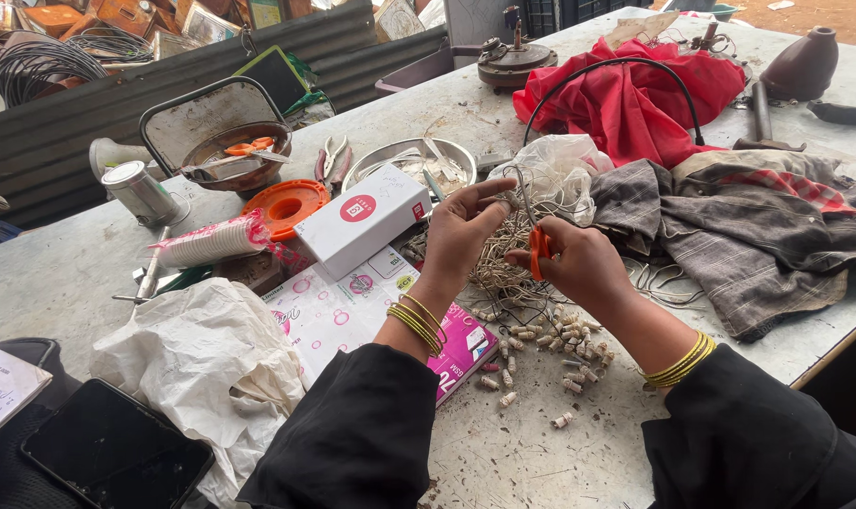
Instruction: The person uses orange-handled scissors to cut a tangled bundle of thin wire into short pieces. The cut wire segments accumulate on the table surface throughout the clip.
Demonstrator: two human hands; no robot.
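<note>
Midway, by the look: right hand (579,264) clamped on orange scissors (538,251), left hand (461,231) pinching wire tangle (503,264); cut pieces (551,344) heaped near bench (541,462) front edge, much tangle uncut.

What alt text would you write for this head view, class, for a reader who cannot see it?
Over a cluttered grey table, the left hand pinches pale tangled wire while the right hand works orange-handled scissors. Small cut pieces lie below; a white box sits left.

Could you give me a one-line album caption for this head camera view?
Left hand pinches tangled wire while right hand grips orange-handled scissors above scattered small cut pieces.
</note>
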